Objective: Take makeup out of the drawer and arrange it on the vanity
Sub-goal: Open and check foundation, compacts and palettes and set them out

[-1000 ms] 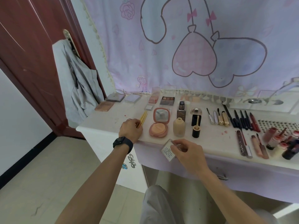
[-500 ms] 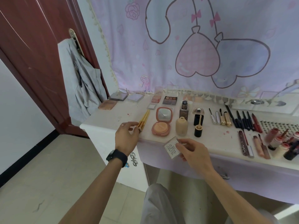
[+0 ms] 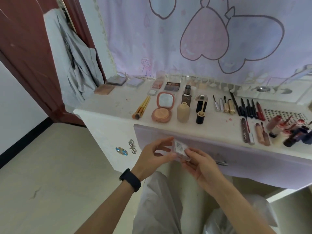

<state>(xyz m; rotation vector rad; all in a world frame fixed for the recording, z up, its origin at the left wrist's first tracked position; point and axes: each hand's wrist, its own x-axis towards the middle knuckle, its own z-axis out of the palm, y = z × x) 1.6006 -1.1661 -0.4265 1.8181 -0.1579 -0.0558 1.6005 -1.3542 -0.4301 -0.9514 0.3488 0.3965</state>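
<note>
A small clear makeup case (image 3: 181,148) with a white printed label is held in front of the closed drawer front (image 3: 253,159), below the vanity top (image 3: 114,105). My left hand (image 3: 154,156) pinches its left side and my right hand (image 3: 200,163) grips its right end. On the vanity lie two gold brushes (image 3: 141,108), an open peach compact (image 3: 163,108), a beige bottle (image 3: 183,112), a square bottle (image 3: 187,94), a black and gold tube (image 3: 201,108), and rows of mascaras, pencils (image 3: 246,108) and lip glosses (image 3: 260,135).
Palettes (image 3: 172,86) and flat compacts (image 3: 104,89) line the back by the pink curtain (image 3: 185,39). A grey garment (image 3: 76,65) hangs on the red door (image 3: 30,48) to the left. Red and dark bottles (image 3: 290,132) crowd the vanity's right end. My lap is below.
My left hand left the gold brushes on the vanity and came down to the case. Both hands now hold the case, lower, in front of the drawer.
</note>
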